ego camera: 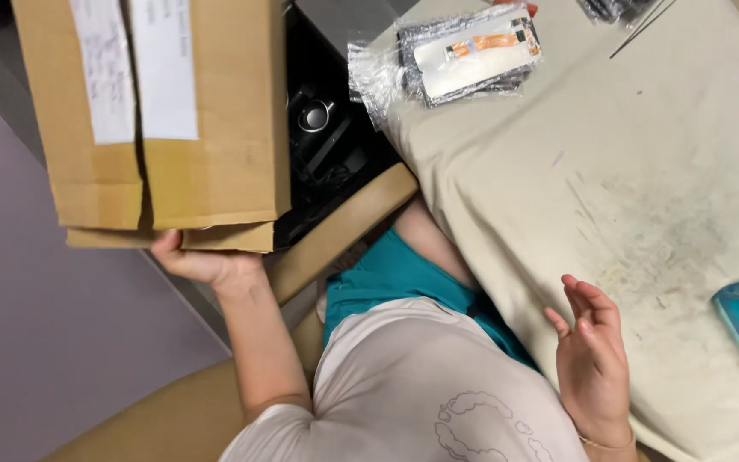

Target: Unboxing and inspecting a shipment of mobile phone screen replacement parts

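Two hands are working apart: the left hand (203, 263) is gripping the flap of a cardboard box (160, 120) beside the bench (609, 162), seemingly opening it, while the right hand (594, 359) is hovering open and empty over the bench edge, free to reach inside.

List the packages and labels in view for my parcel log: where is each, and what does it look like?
Cardboard box: upper left, brown, rectangular, flaps open; left hand grips its lower edge.
Two paper labels: on the box's flaps, white, rectangular, printed.
Plastic packet: top centre on the cream table cover, clear crinkled bag with dark contents and a white card with an orange stripe.
Right hand: open, holding nothing, at the table's edge.
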